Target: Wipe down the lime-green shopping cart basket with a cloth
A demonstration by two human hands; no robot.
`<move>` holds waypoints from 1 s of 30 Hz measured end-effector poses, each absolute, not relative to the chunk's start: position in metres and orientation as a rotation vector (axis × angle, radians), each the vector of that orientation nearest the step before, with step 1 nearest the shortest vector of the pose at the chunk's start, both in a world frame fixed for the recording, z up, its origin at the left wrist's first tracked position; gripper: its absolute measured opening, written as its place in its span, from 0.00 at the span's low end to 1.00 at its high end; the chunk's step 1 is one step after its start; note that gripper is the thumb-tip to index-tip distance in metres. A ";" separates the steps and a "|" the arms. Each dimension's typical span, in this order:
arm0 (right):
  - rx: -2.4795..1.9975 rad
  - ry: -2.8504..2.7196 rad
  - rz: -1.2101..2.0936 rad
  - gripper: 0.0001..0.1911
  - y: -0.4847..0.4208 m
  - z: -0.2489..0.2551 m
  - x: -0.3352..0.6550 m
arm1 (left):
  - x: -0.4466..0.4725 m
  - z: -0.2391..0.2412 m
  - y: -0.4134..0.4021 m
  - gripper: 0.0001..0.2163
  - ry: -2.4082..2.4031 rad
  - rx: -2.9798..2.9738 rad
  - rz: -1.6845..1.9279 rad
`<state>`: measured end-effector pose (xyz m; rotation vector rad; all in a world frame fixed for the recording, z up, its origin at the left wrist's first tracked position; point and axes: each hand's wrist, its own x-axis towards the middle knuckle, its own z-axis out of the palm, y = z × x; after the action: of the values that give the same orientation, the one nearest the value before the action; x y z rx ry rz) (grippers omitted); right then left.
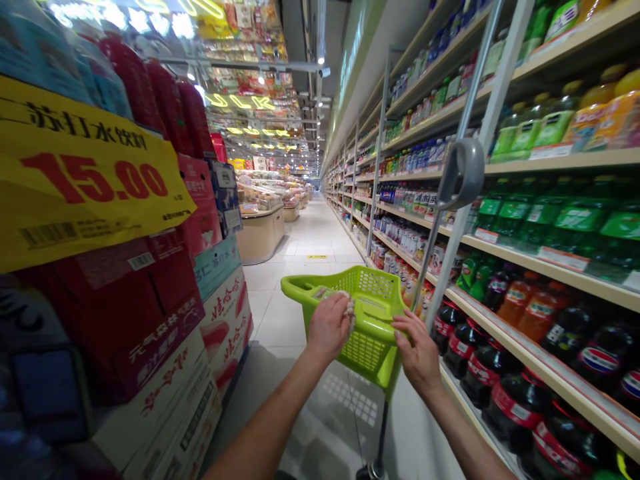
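A lime-green shopping cart basket with perforated walls stands in front of me on a thin dark leg with a wheel at its foot. My left hand is closed over the basket's near left part, with a crumpled whitish cloth showing at its fingers. At the near right corner, my right hand curls its fingers over the green rim. Inside the basket, a raised green ledge and a perforated far wall show. A grey hooked handle on a metal pole rises to the right.
Shelves of bottled drinks line the right side. Stacked drink cartons with a yellow price sign crowd the left. Ahead, a tiled aisle runs past a rounded wooden display counter.
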<state>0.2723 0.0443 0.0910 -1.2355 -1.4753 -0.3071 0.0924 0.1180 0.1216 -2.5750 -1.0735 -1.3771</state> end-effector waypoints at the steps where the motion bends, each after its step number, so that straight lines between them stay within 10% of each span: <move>1: -1.219 -1.468 -0.289 0.10 0.043 0.091 0.276 | 0.095 0.121 0.112 0.14 -1.054 -2.569 -1.372; 30: -1.285 -1.731 -0.637 0.11 0.041 0.105 0.253 | 0.090 0.129 0.119 0.14 -1.067 -2.609 -1.392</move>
<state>0.2534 0.0406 0.1053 -1.2850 -1.7307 -0.6366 0.0899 0.1193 0.1291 -2.6090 -1.0672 -1.3921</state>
